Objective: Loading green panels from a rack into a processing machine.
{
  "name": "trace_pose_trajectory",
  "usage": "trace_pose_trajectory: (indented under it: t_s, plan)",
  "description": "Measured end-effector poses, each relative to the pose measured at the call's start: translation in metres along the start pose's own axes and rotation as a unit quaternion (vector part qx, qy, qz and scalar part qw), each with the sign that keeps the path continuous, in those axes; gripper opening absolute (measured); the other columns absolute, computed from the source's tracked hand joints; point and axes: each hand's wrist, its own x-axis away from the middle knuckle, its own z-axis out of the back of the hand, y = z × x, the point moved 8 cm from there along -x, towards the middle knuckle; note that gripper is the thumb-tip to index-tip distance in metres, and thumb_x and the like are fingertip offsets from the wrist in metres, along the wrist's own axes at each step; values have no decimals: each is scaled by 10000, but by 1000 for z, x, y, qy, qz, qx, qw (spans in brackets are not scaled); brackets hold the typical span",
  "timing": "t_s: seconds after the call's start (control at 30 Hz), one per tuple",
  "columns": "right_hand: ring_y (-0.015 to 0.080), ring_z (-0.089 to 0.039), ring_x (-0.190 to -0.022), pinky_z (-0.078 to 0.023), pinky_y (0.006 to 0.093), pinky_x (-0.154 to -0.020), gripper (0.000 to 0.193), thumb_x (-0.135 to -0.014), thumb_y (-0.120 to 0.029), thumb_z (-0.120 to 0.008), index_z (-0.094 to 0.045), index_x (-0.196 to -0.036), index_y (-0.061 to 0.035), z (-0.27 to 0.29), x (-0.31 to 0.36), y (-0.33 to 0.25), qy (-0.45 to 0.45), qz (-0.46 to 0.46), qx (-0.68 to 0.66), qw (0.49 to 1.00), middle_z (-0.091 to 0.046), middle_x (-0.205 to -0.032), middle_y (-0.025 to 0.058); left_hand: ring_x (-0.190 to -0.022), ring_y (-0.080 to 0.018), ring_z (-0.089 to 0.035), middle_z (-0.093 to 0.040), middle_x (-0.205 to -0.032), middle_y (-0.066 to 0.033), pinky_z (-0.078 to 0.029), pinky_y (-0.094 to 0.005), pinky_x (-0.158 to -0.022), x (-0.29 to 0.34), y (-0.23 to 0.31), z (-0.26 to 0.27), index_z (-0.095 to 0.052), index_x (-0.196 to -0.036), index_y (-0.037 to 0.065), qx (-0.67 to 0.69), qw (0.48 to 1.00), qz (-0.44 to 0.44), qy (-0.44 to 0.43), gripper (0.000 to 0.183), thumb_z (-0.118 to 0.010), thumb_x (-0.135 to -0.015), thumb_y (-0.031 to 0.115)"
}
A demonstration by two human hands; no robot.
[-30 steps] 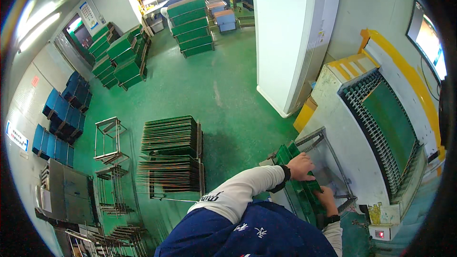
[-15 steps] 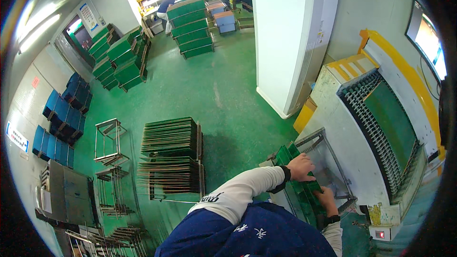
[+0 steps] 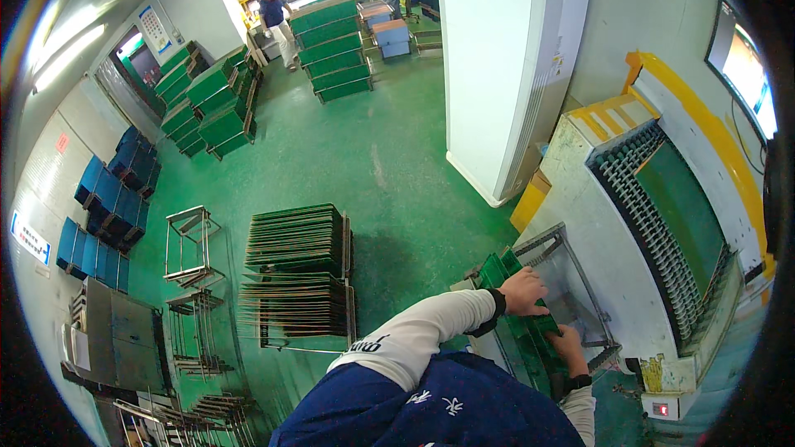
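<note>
Thin green boards (image 3: pixel 507 267) stand side by side in a metal rack at the lower right, close against my body. At the upper part of the row, my left hand (image 3: pixel 523 291) is closed on a green board's edge, its fingers bent over toward the right. My right hand (image 3: pixel 569 349) grips the same group of boards nearer to me, thumb and fingers bent round an edge. Whether both hands hold one board or neighbouring ones, I cannot tell. Beside the hands stands an open metal frame (image 3: pixel 590 294).
To the right, a roller conveyor machine (image 3: pixel 638 223) carries a green panel (image 3: pixel 683 215). A tall white cabinet (image 3: pixel 497 66) stands ahead. Racks of green boards (image 3: pixel 294 240) and bare metal racks (image 3: pixel 189 244) stand on the floor to the left. Far off are stacked green racks (image 3: pixel 331 50) and people.
Both my hands stay in nearly the same place on the boards. In the background, a person left of the stacked green racks has straightened up and shifted left.
</note>
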Motion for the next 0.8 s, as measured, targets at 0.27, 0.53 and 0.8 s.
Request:
trace_pose_trajectory:
  t_s: [0.27,0.53,0.8]
  plan:
    - [257,-675,-775,-493,389,-720,373,-791,-333,-733,-707,-973,-8,5,4,-14,-15,-6,-24,1000,-708,-853,160,-858,-260,-557,-604,-802,-72,-393,-395,-820,0,-1,-2,-633,-760,104,-10,1000,6,-13,442,-615,-810,543]
    - [255,-674,-768,-492,384,-706,353,-796,-311,-731,-703,-962,-1,3,2,-5,-13,-15,-18,1000,-706,-832,158,-861,-263,-557,-611,-792,-76,-395,-394,-822,-3,0,0,-630,-751,97,0,1000,7,-17,451,-620,-804,545]
    - [232,-656,-735,-482,380,-687,335,-796,-291,-730,-699,-940,10,3,-1,-3,-6,11,-15,1000,-701,-813,151,-860,-263,-560,-610,-778,-78,-400,-398,-815,-3,0,-1,-628,-750,91,-3,1000,3,-5,459,-630,-790,548]
